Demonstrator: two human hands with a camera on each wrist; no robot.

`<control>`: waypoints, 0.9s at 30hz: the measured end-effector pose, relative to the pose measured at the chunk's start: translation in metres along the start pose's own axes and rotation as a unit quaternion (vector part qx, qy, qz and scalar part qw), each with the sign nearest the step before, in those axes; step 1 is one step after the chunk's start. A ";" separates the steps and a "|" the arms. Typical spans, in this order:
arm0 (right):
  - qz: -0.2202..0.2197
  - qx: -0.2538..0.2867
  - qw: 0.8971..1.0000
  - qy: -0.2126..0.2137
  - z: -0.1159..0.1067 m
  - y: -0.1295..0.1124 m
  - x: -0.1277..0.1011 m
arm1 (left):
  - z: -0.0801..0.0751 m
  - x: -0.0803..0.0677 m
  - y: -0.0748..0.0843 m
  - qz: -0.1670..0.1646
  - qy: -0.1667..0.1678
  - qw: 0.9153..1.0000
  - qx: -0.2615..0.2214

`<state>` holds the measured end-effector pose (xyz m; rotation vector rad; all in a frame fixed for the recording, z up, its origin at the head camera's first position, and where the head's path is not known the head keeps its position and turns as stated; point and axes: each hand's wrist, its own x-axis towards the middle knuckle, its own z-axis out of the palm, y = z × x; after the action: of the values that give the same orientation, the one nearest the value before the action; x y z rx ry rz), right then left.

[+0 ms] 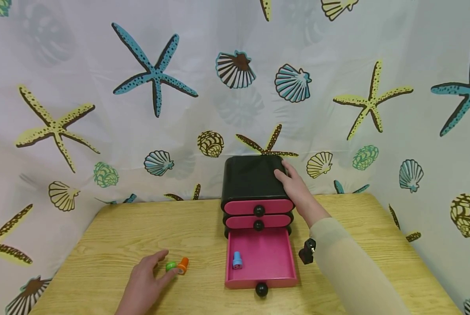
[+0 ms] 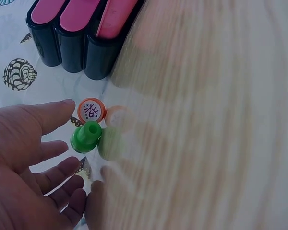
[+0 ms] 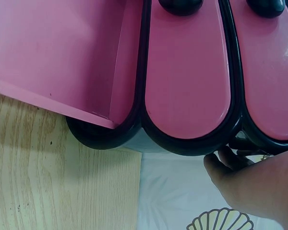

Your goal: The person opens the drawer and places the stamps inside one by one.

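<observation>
Resting flat on the black chest (image 1: 252, 177), the right hand (image 1: 296, 186) has relaxed fingers. Beside the open bottom drawer (image 1: 263, 258), the left hand (image 1: 146, 278) spreads its fingers, touching the green stamp (image 1: 170, 266) by the orange stamp (image 1: 183, 264).

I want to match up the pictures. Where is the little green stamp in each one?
Head view: the green stamp lies low and left on the table, at the left hand, touching the orange stamp.
Left wrist view: the green stamp sits mid-left, just below the orange stamp.
Right wrist view: it is not in the picture.
Shared landmark: the black chest with pink drawers.
</observation>
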<state>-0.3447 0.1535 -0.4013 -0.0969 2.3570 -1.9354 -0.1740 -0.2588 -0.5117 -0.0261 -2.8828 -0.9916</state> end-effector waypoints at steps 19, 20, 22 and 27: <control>-0.002 -0.003 1.000 -0.006 0.000 0.000 -0.001 | 0.002 -0.002 -0.008 -0.006 -0.025 1.000 0.014; -0.002 -0.003 1.000 -0.006 0.000 -0.001 -0.001 | 0.002 -0.002 -0.008 -0.006 -0.026 1.000 0.013; -0.002 -0.004 1.000 -0.006 0.000 -0.001 0.000 | 0.001 -0.003 -0.009 -0.007 -0.030 0.999 0.011; -0.001 -0.004 1.000 -0.006 0.000 -0.001 0.000 | 0.001 -0.003 -0.009 -0.013 -0.034 0.999 0.015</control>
<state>-0.3444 0.1534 -0.4006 -0.1116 2.3578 -1.9201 -0.1713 -0.2652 -0.5182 -0.0195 -2.9665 -0.9692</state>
